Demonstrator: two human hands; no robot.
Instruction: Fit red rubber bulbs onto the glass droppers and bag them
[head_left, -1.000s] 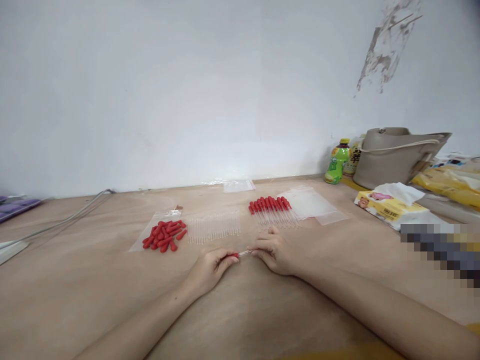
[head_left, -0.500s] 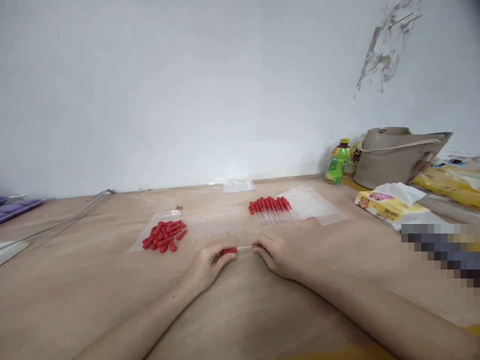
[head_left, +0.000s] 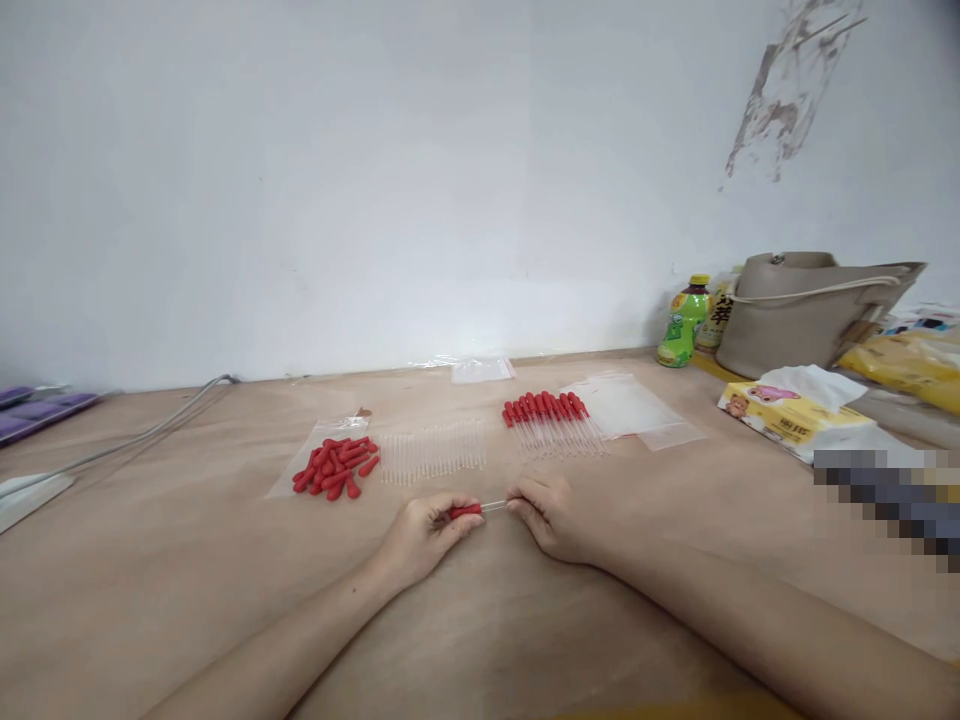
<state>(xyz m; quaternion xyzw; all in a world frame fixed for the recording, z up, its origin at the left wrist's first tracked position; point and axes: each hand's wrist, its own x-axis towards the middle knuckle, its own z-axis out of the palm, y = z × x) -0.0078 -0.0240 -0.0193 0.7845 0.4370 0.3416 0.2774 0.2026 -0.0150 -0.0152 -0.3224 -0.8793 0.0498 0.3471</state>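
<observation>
Between the fingers of my left hand (head_left: 427,530) is a red rubber dropper bulb (head_left: 466,510). My right hand (head_left: 546,512) pinches the clear glass dropper tube (head_left: 493,506), whose near end meets the mouth of the bulb; the tube's other end is hidden by my fingers. Beyond my left hand lies a pile of loose red bulbs (head_left: 334,468) on a clear plastic bag (head_left: 289,475). A row of bare glass tubes (head_left: 433,452) lies beside it. Farther right, several droppers with red bulbs fitted (head_left: 551,415) lie side by side.
Clear zip bags (head_left: 619,405) lie behind the fitted droppers, and another bag (head_left: 484,371) lies by the wall. A tissue pack (head_left: 787,415), a green bottle (head_left: 682,325) and a grey-beige bag (head_left: 787,315) stand at the right. A cable (head_left: 165,425) crosses the left side.
The view has shifted slightly to the left. Both hands keep hold of the bulb and the tube, which tilt a little differently; less of the bulb's mouth sticks out past my left fingers.
</observation>
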